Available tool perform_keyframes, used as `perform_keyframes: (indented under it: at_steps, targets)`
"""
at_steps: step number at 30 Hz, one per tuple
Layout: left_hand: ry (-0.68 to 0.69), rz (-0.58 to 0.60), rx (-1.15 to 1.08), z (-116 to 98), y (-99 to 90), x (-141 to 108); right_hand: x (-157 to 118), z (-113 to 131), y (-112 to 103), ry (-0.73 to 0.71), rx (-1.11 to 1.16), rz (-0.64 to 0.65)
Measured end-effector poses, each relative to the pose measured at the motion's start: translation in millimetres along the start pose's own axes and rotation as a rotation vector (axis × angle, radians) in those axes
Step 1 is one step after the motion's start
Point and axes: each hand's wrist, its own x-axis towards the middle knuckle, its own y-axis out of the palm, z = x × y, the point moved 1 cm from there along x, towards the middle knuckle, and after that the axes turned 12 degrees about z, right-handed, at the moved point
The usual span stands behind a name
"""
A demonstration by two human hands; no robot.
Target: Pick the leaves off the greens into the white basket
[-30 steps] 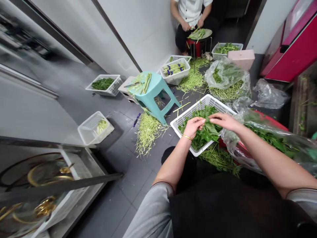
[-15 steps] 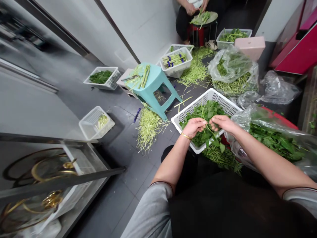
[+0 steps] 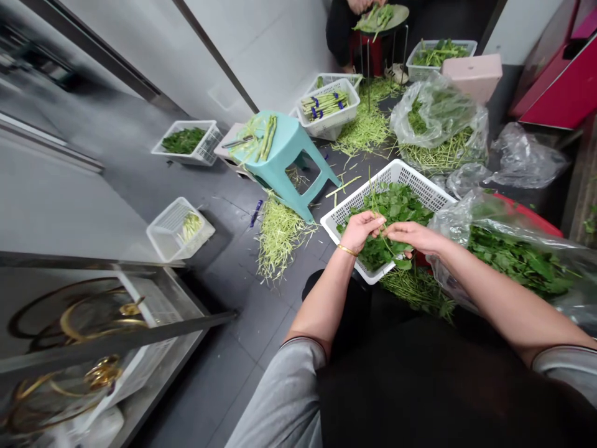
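Observation:
My left hand [image 3: 362,230], with a gold bangle at its wrist, pinches a thin green stem over a white perforated basket [image 3: 332,219]. Close beside it on the right, my right hand [image 3: 409,236] has its fingers curled at the same leafy sprig, whose leaves hang below. Green leaves [image 3: 405,202] fill much of the basket. Cut green stems [image 3: 417,291] lie in a heap below its near edge. To the right, a clear plastic bag [image 3: 454,219] holds more leafy greens [image 3: 517,258].
A turquoise stool [image 3: 284,146] with peeled stalks stands left of the basket, peelings [image 3: 280,239] beneath it. Farther back are a basket of bundled stalks [image 3: 326,106], a bag of trimmings [image 3: 438,124] and a person's hands [image 3: 366,5] at a small table. A metal rack [image 3: 186,330] stands at lower left.
My right hand has moved left, closer to my left hand, and the sprig has shifted left with them. The view has tilted slightly, and less of the other person shows.

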Motion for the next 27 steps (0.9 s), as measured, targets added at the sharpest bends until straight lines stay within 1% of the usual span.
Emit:
perform_keyframes:
  at_steps: [1,3,5,6,8,10,13,14,15,18,19,20,21,22,25,27]
  targets:
    - [0.008,-0.025,-0.010,0.9,0.3,0.7,3.4,-1.6,0.6,0.004,-0.106,0.003]
    - [0.003,-0.092,-0.043,2.4,-0.8,1.6,9.3,-4.4,-0.1,-0.038,-0.320,-0.054]
    - [-0.032,-0.145,-0.088,2.9,-3.8,1.5,12.6,-4.7,-2.2,-0.100,-0.492,-0.114]
    - [-0.051,-0.159,-0.111,3.0,-5.5,1.3,13.1,-3.6,-2.7,-0.117,-0.561,-0.118]
    - [-0.074,-0.172,-0.148,3.2,-8.5,0.8,12.6,0.9,-1.6,-0.126,-0.681,-0.117]
    - [-0.070,-0.195,-0.168,4.1,-10.3,1.0,11.3,6.5,2.2,-0.117,-0.793,-0.128]
    - [-0.042,-0.257,-0.177,5.6,-12.2,3.0,10.9,11.2,5.0,-0.086,-0.897,-0.204]
    - [-0.028,-0.288,-0.180,5.3,-13.4,3.9,11.0,11.6,2.9,-0.083,-0.873,-0.261]
    - [-0.003,-0.331,-0.185,4.5,-15.3,4.7,10.9,11.8,-1.2,-0.089,-0.803,-0.343]
    - [0.113,-0.492,-0.207,-0.9,-22.8,6.4,9.3,13.6,-18.4,-0.147,-0.429,-0.596]
    - [0.141,-0.526,-0.206,-2.7,-24.5,6.8,8.6,15.2,-22.3,-0.168,-0.333,-0.646]
    - [0.153,-0.536,-0.195,-3.9,-25.1,7.3,8.3,17.4,-23.7,-0.182,-0.288,-0.671]
    - [0.149,-0.526,-0.174,-4.4,-24.4,7.9,8.5,19.9,-22.4,-0.188,-0.303,-0.664]
    - [0.138,-0.509,-0.146,-4.2,-22.6,8.5,9.4,22.2,-18.4,-0.185,-0.372,-0.637]
    - [0.112,-0.459,-0.066,-0.8,-13.0,9.9,16.6,23.4,1.1,-0.143,-0.732,-0.502]
    - [0.102,-0.425,-0.044,2.5,-6.3,10.4,23.3,18.2,10.4,-0.097,-0.903,-0.414]
